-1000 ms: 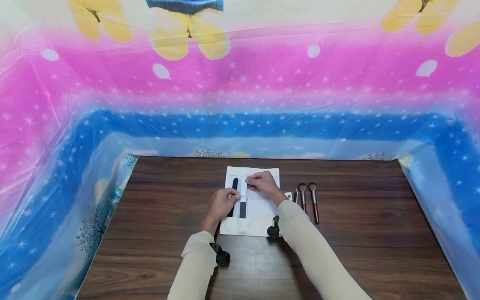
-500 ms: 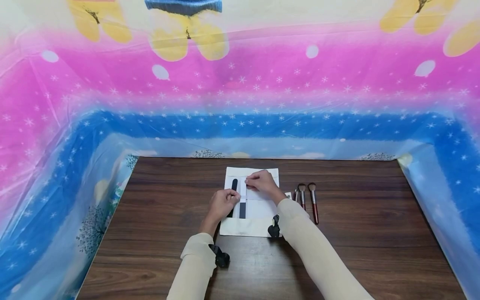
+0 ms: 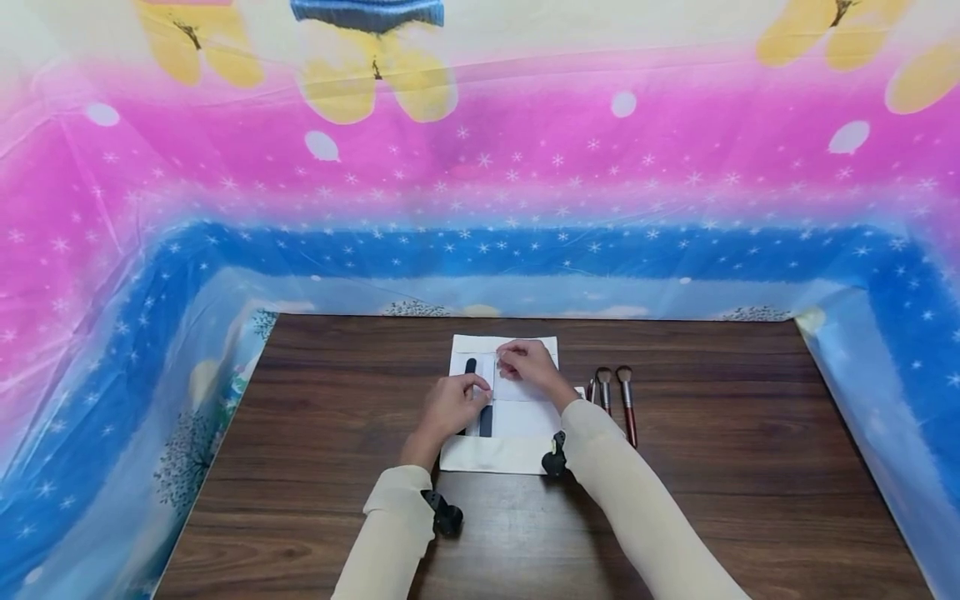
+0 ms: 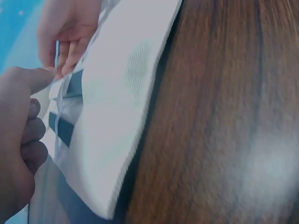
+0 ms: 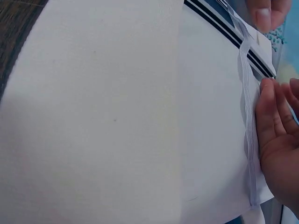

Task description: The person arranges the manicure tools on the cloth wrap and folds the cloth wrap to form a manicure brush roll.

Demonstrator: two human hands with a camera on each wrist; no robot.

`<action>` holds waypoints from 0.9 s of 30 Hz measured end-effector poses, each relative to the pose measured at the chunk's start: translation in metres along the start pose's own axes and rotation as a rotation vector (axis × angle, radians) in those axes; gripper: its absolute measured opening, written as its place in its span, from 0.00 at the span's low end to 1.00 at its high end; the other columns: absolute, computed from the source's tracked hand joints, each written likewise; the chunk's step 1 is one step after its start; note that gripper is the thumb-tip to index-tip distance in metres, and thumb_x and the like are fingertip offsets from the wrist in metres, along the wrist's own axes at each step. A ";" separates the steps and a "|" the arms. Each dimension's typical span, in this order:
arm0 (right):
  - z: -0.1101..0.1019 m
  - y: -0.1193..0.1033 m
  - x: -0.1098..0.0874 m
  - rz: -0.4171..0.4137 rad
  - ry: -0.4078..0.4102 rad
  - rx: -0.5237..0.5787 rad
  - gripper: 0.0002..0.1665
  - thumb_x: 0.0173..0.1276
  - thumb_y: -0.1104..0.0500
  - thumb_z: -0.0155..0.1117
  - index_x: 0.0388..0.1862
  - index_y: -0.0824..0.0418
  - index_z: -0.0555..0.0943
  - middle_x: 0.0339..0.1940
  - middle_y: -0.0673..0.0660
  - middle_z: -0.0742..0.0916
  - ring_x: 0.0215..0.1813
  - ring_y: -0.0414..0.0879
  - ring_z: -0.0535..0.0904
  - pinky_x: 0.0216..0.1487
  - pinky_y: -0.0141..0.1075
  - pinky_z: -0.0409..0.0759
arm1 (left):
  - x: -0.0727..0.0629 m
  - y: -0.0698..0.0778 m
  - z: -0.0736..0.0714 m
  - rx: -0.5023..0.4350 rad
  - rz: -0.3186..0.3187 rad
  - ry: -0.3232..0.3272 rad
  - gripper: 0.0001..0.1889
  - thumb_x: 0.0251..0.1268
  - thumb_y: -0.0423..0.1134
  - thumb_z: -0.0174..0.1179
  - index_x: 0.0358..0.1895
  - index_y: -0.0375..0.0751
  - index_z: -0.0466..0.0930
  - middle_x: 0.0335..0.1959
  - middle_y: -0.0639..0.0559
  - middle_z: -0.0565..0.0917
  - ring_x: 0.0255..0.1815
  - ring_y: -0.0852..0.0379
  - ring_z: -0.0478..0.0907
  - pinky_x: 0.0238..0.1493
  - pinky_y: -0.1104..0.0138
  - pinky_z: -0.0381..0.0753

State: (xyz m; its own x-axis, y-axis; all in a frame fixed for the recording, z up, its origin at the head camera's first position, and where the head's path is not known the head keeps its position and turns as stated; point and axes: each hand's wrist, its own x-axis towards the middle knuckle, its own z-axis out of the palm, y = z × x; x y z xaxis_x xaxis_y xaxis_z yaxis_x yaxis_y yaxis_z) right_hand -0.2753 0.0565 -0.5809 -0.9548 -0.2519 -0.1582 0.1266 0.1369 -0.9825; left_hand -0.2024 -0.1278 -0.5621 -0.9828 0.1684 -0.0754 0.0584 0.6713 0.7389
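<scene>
A white cloth pouch (image 3: 525, 417) lies unfolded, with a thin elastic band (image 5: 245, 88) across it. One black nail file (image 3: 470, 367) stands at its left side. A second, dark flat nail file (image 3: 486, 422) has its lower end in the pouch pocket and appears edge-on as stripes in the right wrist view. My right hand (image 3: 528, 364) pinches around that file's upper end, its contact partly hidden. My left hand (image 3: 453, 404) is over the file's middle, beside the band, index reaching forward and other fingers curled. What its fingertips hold is hidden.
Two makeup brushes (image 3: 626, 408) with dark red handles and a slimmer tool (image 3: 592, 391) lie right of the pouch on the brown wooden table (image 3: 315, 467). A printed pink and blue cloth (image 3: 480, 208) hangs behind and at the sides.
My left hand has shifted slightly right, over the second nail file's middle. My right hand has moved a little right, and the file's pale upper part now looks narrower.
</scene>
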 end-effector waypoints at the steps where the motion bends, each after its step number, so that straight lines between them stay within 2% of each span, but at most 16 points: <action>1: -0.002 -0.001 -0.001 -0.015 -0.008 0.018 0.13 0.77 0.63 0.57 0.49 0.70 0.85 0.31 0.56 0.89 0.28 0.36 0.83 0.33 0.28 0.82 | 0.001 0.002 0.001 0.017 0.010 -0.011 0.06 0.70 0.44 0.64 0.42 0.49 0.89 0.12 0.58 0.66 0.13 0.59 0.62 0.20 0.67 0.61; 5: -0.011 -0.008 -0.008 -0.035 -0.002 0.046 0.16 0.78 0.60 0.57 0.54 0.69 0.83 0.34 0.53 0.89 0.31 0.36 0.84 0.37 0.29 0.83 | 0.005 0.006 0.005 0.070 0.035 -0.062 0.09 0.70 0.45 0.63 0.45 0.48 0.89 0.12 0.59 0.66 0.13 0.60 0.62 0.19 0.67 0.61; 8: -0.021 -0.016 -0.013 -0.004 0.041 0.039 0.19 0.79 0.57 0.56 0.60 0.70 0.80 0.38 0.52 0.89 0.34 0.35 0.84 0.41 0.30 0.84 | 0.007 0.007 0.009 0.082 0.029 -0.092 0.10 0.71 0.45 0.63 0.48 0.46 0.89 0.13 0.58 0.67 0.13 0.60 0.62 0.20 0.68 0.62; 11: -0.034 -0.021 -0.017 0.000 0.068 0.050 0.22 0.80 0.55 0.56 0.63 0.71 0.78 0.38 0.48 0.88 0.35 0.34 0.85 0.43 0.30 0.84 | 0.008 0.006 0.013 0.098 0.021 -0.106 0.11 0.72 0.44 0.63 0.50 0.46 0.88 0.12 0.58 0.66 0.13 0.60 0.61 0.20 0.69 0.61; 15: -0.055 -0.022 -0.027 -0.037 0.093 0.110 0.25 0.80 0.56 0.56 0.64 0.74 0.75 0.35 0.43 0.87 0.35 0.34 0.85 0.43 0.30 0.84 | 0.007 0.005 0.016 0.155 0.054 -0.102 0.12 0.72 0.44 0.61 0.53 0.47 0.88 0.12 0.59 0.65 0.13 0.61 0.59 0.21 0.69 0.59; 17: -0.065 -0.022 -0.035 -0.056 0.111 0.152 0.24 0.80 0.57 0.55 0.64 0.74 0.74 0.35 0.43 0.87 0.35 0.34 0.85 0.43 0.30 0.84 | 0.007 0.005 0.017 0.179 0.077 -0.099 0.12 0.72 0.44 0.61 0.53 0.47 0.88 0.11 0.59 0.65 0.14 0.61 0.58 0.21 0.69 0.58; 20: -0.080 -0.020 -0.047 -0.068 0.147 0.212 0.19 0.80 0.58 0.55 0.61 0.71 0.77 0.36 0.44 0.88 0.36 0.34 0.85 0.43 0.30 0.85 | 0.006 0.006 0.018 0.193 0.085 -0.094 0.12 0.72 0.44 0.61 0.52 0.48 0.88 0.11 0.59 0.65 0.14 0.61 0.58 0.23 0.68 0.59; 23: -0.093 -0.019 -0.060 -0.069 0.190 0.254 0.14 0.80 0.59 0.55 0.57 0.65 0.79 0.36 0.45 0.89 0.36 0.34 0.85 0.43 0.29 0.85 | 0.007 0.006 0.019 0.182 0.070 -0.092 0.11 0.72 0.44 0.62 0.50 0.49 0.89 0.11 0.59 0.65 0.15 0.60 0.59 0.24 0.68 0.60; 27: -0.109 -0.017 -0.076 -0.071 0.232 0.289 0.11 0.79 0.59 0.56 0.53 0.60 0.82 0.35 0.43 0.90 0.35 0.34 0.86 0.43 0.28 0.84 | 0.007 0.004 0.020 0.117 0.030 -0.068 0.09 0.71 0.45 0.63 0.46 0.50 0.90 0.11 0.59 0.65 0.13 0.60 0.59 0.21 0.68 0.59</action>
State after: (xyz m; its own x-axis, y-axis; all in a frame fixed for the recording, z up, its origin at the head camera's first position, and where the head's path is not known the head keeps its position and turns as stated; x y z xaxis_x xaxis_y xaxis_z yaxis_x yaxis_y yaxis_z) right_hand -0.2343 0.1775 -0.5413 -0.9953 -0.0226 -0.0944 0.0968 -0.1571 -0.9828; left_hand -0.2058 -0.1090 -0.5728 -0.9666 0.2349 -0.1026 0.1111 0.7445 0.6583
